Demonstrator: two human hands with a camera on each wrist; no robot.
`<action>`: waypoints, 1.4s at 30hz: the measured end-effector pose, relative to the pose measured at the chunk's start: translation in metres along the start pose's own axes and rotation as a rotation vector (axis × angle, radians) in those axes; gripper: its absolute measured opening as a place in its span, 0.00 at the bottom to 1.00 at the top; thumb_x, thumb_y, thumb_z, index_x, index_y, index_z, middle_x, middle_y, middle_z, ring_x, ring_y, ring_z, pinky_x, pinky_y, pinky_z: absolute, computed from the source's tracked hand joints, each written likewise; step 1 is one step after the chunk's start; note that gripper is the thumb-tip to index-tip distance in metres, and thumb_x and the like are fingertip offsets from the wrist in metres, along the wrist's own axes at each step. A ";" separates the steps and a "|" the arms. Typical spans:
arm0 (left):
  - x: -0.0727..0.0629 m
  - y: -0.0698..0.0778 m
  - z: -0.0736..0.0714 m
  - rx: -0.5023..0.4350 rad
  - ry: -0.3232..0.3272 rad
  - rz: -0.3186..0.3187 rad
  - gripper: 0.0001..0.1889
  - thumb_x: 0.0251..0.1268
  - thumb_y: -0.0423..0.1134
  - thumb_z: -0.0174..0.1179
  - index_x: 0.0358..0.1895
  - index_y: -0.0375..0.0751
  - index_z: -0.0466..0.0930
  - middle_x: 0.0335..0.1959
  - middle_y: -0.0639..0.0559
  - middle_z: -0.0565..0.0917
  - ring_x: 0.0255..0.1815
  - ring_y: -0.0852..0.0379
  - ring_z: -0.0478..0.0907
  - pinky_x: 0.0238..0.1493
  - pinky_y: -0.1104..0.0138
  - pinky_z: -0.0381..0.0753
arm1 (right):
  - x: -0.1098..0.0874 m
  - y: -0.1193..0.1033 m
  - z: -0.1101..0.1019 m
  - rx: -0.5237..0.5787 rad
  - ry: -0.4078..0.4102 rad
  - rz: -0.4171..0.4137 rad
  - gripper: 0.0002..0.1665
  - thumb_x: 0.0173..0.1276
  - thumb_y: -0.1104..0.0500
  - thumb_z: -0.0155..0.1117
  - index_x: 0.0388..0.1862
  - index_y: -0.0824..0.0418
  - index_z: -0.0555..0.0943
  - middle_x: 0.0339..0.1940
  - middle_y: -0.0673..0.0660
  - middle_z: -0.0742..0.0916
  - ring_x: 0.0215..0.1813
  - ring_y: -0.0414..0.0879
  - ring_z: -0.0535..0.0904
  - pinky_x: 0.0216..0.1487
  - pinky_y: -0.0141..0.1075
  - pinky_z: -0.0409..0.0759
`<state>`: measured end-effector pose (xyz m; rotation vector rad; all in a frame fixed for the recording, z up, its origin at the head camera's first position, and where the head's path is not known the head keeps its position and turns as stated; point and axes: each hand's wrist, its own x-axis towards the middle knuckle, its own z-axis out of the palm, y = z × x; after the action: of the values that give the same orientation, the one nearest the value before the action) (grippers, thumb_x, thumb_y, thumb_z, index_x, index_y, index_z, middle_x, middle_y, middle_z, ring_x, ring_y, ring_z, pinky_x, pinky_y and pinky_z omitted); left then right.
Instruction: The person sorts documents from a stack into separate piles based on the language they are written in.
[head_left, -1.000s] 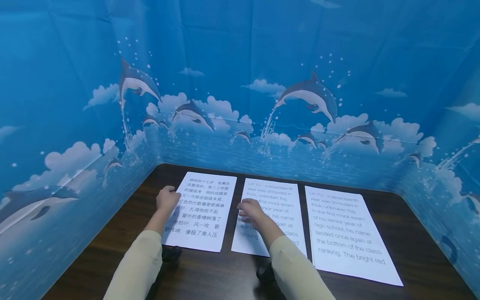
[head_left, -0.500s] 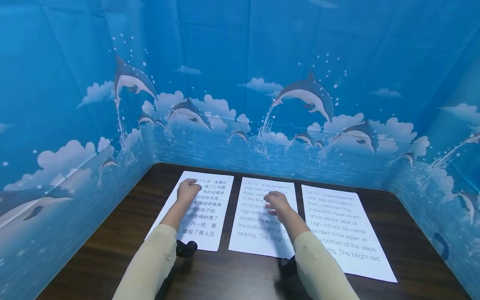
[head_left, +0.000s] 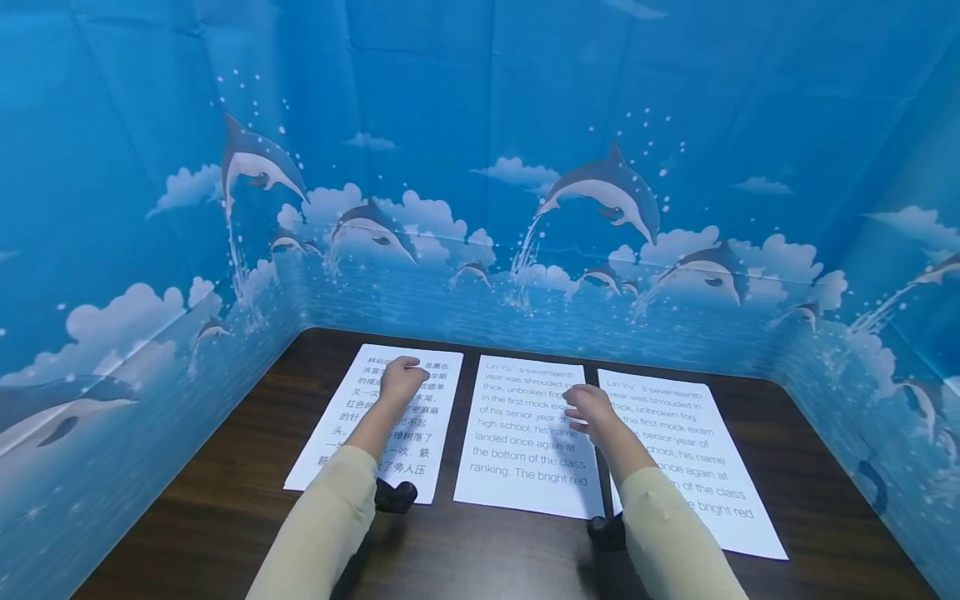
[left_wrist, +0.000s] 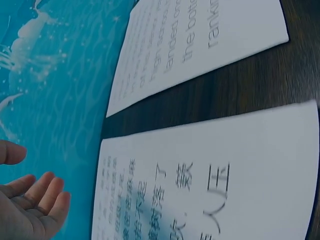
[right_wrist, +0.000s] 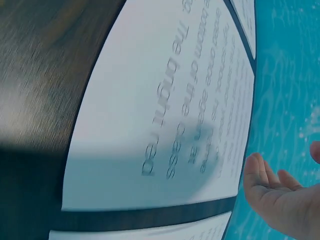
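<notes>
Three white printed sheets lie side by side on a dark wooden table. My left hand (head_left: 403,380) is over the left sheet (head_left: 337,425), which carries Chinese text, and covers some of its upper lines. In the left wrist view its fingers are loosely bent, with nothing between them and the thumb. My right hand (head_left: 592,408) hovers by the right edge of the middle sheet (head_left: 517,450), printed in English, and its forearm crosses the right sheet (head_left: 720,467), also in English. The right wrist view has those fingers relaxed and holding nothing, their shadow falling on a sheet.
The dark wooden table (head_left: 480,550) has its back edge against a blue curtain (head_left: 450,100) printed with dolphins and clouds, which also runs along both sides. Narrow strips of wood separate the sheets. Black wrist mounts (head_left: 395,497) sit beneath both sleeves.
Both hands have moved to the right: the left from the left sheet's outer edge to over its text, the right from the middle sheet's left side to its right edge. The sheets stay in place.
</notes>
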<state>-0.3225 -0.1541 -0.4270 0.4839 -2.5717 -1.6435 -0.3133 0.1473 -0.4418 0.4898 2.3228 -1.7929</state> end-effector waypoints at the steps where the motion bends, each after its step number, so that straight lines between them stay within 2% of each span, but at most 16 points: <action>1: -0.007 0.006 0.000 -0.003 0.000 -0.004 0.24 0.55 0.39 0.52 0.56 0.36 0.64 0.45 0.39 0.71 0.41 0.43 0.72 0.33 0.62 0.75 | 0.009 0.007 -0.002 0.006 0.007 -0.005 0.29 0.61 0.57 0.50 0.61 0.63 0.60 0.53 0.62 0.70 0.50 0.56 0.70 0.44 0.43 0.73; 5: -0.025 0.022 0.004 -0.019 0.003 -0.008 0.23 0.54 0.36 0.52 0.55 0.35 0.65 0.46 0.38 0.71 0.44 0.43 0.71 0.42 0.58 0.72 | 0.034 0.026 -0.012 0.044 0.032 -0.006 0.29 0.59 0.57 0.52 0.60 0.62 0.61 0.52 0.62 0.71 0.50 0.55 0.70 0.45 0.44 0.72; 8: -0.015 0.013 0.014 0.015 0.008 0.018 0.23 0.53 0.38 0.54 0.54 0.35 0.66 0.48 0.38 0.70 0.45 0.42 0.70 0.38 0.57 0.73 | 0.038 0.032 -0.019 0.052 0.046 0.007 0.29 0.60 0.57 0.52 0.61 0.61 0.61 0.53 0.61 0.70 0.50 0.54 0.70 0.46 0.45 0.71; 11: -0.009 0.007 0.024 0.040 0.018 0.020 0.24 0.51 0.40 0.56 0.53 0.37 0.68 0.49 0.40 0.70 0.45 0.42 0.70 0.32 0.56 0.73 | 0.036 0.033 -0.025 0.050 0.051 0.019 0.30 0.60 0.57 0.50 0.61 0.61 0.59 0.53 0.61 0.70 0.51 0.55 0.69 0.47 0.46 0.70; 12: -0.010 0.007 0.026 0.038 0.013 0.016 0.24 0.51 0.40 0.56 0.53 0.37 0.68 0.50 0.40 0.70 0.47 0.42 0.69 0.33 0.57 0.73 | 0.034 0.032 -0.026 0.050 0.050 0.020 0.30 0.60 0.57 0.50 0.61 0.62 0.59 0.53 0.62 0.70 0.51 0.55 0.69 0.47 0.46 0.70; 18: -0.035 0.020 0.035 0.006 -0.029 0.010 0.23 0.51 0.37 0.55 0.53 0.34 0.67 0.54 0.38 0.67 0.51 0.42 0.66 0.48 0.52 0.66 | 0.030 0.036 -0.033 0.074 0.061 0.031 0.28 0.60 0.58 0.50 0.60 0.63 0.60 0.49 0.62 0.71 0.51 0.56 0.69 0.47 0.46 0.70; 23: -0.043 0.018 0.043 0.008 -0.088 0.011 0.24 0.52 0.37 0.55 0.54 0.32 0.66 0.50 0.37 0.70 0.49 0.42 0.69 0.47 0.55 0.69 | 0.020 0.041 -0.036 0.068 0.056 0.048 0.30 0.60 0.57 0.51 0.60 0.65 0.59 0.51 0.64 0.70 0.52 0.59 0.68 0.48 0.47 0.69; 28: -0.046 0.011 0.054 0.009 -0.117 -0.021 0.24 0.53 0.38 0.55 0.54 0.33 0.66 0.50 0.38 0.69 0.47 0.42 0.70 0.44 0.54 0.70 | 0.012 0.043 -0.033 0.030 0.104 0.102 0.28 0.62 0.58 0.48 0.61 0.65 0.59 0.51 0.65 0.70 0.52 0.58 0.68 0.47 0.47 0.70; 34: -0.054 0.005 0.062 -0.001 -0.146 -0.039 0.25 0.51 0.36 0.55 0.54 0.30 0.65 0.50 0.36 0.69 0.47 0.40 0.69 0.45 0.54 0.70 | 0.018 0.058 -0.031 0.020 0.140 0.146 0.28 0.62 0.56 0.48 0.60 0.65 0.59 0.51 0.65 0.71 0.53 0.58 0.68 0.47 0.46 0.70; 42: -0.056 0.005 0.065 -0.018 -0.149 -0.037 0.25 0.51 0.36 0.55 0.53 0.28 0.65 0.49 0.35 0.69 0.49 0.40 0.68 0.46 0.55 0.70 | 0.022 0.063 -0.027 0.085 0.145 0.134 0.30 0.61 0.55 0.50 0.61 0.65 0.58 0.50 0.65 0.70 0.52 0.58 0.68 0.47 0.48 0.70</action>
<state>-0.2836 -0.0788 -0.4442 0.4267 -2.6641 -1.7777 -0.3090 0.1908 -0.4991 0.7940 2.2505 -1.8548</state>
